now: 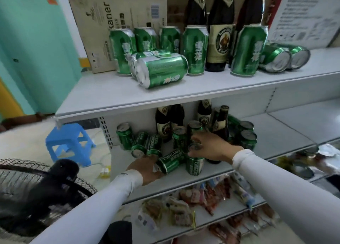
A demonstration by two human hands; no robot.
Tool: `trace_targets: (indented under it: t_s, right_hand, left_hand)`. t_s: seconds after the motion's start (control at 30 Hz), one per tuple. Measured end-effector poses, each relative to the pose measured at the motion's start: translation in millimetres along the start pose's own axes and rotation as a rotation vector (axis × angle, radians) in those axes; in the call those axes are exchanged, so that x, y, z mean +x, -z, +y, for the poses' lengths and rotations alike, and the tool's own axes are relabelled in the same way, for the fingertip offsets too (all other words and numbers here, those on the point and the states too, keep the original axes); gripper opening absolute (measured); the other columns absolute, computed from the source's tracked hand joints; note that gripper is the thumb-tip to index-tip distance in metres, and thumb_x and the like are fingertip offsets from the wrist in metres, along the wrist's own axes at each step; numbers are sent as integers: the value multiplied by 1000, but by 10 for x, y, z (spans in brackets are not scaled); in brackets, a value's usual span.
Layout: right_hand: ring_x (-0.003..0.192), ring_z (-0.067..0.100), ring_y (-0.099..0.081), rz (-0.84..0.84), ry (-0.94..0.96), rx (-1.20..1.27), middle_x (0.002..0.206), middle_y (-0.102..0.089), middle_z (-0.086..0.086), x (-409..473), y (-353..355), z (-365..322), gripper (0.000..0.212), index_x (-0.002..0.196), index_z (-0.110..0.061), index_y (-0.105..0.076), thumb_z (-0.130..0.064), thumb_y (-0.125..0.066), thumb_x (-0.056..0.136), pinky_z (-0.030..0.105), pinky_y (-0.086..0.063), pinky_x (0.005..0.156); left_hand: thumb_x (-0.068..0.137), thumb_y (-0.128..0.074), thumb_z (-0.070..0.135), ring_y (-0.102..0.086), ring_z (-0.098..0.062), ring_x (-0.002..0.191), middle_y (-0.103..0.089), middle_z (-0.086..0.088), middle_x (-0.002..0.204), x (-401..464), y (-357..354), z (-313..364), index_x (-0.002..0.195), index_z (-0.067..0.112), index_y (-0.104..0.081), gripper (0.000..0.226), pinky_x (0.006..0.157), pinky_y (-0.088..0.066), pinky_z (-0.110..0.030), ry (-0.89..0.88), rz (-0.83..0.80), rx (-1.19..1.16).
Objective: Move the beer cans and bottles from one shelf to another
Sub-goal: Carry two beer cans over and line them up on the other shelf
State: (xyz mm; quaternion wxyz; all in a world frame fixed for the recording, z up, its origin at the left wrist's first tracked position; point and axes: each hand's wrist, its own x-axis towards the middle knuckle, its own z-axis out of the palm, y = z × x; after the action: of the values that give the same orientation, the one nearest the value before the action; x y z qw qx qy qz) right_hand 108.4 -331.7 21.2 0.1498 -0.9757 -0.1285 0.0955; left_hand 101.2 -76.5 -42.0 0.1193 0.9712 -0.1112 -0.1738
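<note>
On the middle shelf (276, 133), green Tsingtao cans and dark beer bottles (162, 123) stand and lie in a jumble. My left hand (145, 167) grips a can lying on its side (170, 162) near the shelf's front edge. My right hand (211, 146) reaches in over an upright can (195, 165), its fingers curled around the top of another can (194, 128) behind it. The top shelf (184, 91) carries several green cans (196, 48), some lying on their sides (161, 71), and tall dark bottles (219, 39).
A cardboard box (117, 21) stands at the top shelf's left. Snack packets (184, 205) fill the lower shelf. A blue plastic stool (70, 142) and a black floor fan (36, 192) stand to the left on the floor. A printed sign (309, 13) leans at top right.
</note>
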Motion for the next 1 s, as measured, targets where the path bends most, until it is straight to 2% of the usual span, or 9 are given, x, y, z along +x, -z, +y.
trace_targets:
  t_s: [0.07,0.13,0.2,0.3,0.37,0.53,0.7,0.87,1.0]
  right_hand:
    - [104,27,-57,11,-50,9,116,-56,1,-47,-97,19,58,121,-20,-51,-57,-69,80,37,-50,84]
    - [110,26,-57,32,-82,25,123,-57,3,-81,-171,31,70,131,-19,-47,-55,-72,77,40,-51,90]
    - [111,26,-57,50,-110,55,124,-56,5,-92,-220,35,67,130,-18,-47,-49,-75,77,39,-51,91]
    - [110,25,-56,47,-117,60,125,-56,6,-39,-289,93,64,127,-19,-47,-49,-75,78,39,-51,90]
    - [108,24,-57,28,-101,54,123,-57,5,19,-330,149,66,125,-19,-48,-55,-73,76,39,-52,88]
    - [101,21,-58,-2,-44,45,116,-58,1,105,-335,184,65,119,-21,-51,-62,-73,74,37,-52,84]
    - [102,17,-55,-45,24,90,118,-56,-4,199,-266,112,64,123,-26,-50,-56,-76,74,29,-44,76]
    - [98,14,-48,-38,77,100,111,-48,-7,213,-341,54,67,128,-23,-48,-52,-77,75,26,-38,69]
    - [104,16,-54,-32,88,154,117,-54,-5,254,-375,123,70,126,-25,-50,-53,-80,69,28,-41,76]
  left_hand:
    - [81,-57,64,-51,-28,124,-45,-7,145,56,-39,-33,149,20,-25,87,97,-47,-34,10,-38,-13]
    - [77,-58,69,-55,-28,119,-46,-9,142,83,-82,-14,150,18,-21,96,93,-50,-36,32,-43,-45]
    - [77,-57,70,-59,-28,113,-49,-9,140,125,-121,7,149,17,-21,97,88,-52,-34,60,-25,-64]
    - [79,-57,66,-63,-25,94,-60,-7,119,186,-159,10,147,19,-26,89,72,-51,-29,96,-12,-110]
    - [78,-59,65,-62,-23,88,-62,-5,109,193,-167,20,145,19,-30,86,69,-50,-29,110,15,-133]
    - [79,-69,53,-57,-27,114,-56,-8,131,-25,-83,35,143,19,-37,79,92,-49,-33,113,66,-150]
    - [75,-77,42,-56,-27,114,-59,-6,127,-307,365,-20,130,15,-54,66,88,-45,-27,26,131,68]
    - [76,-77,27,-54,-28,117,-58,-8,127,-362,566,-21,128,16,-55,57,92,-45,-30,-68,54,149]
    - [84,-65,13,-46,-28,128,-49,-10,140,-304,527,184,138,15,-47,58,102,-39,-29,-124,-9,176]
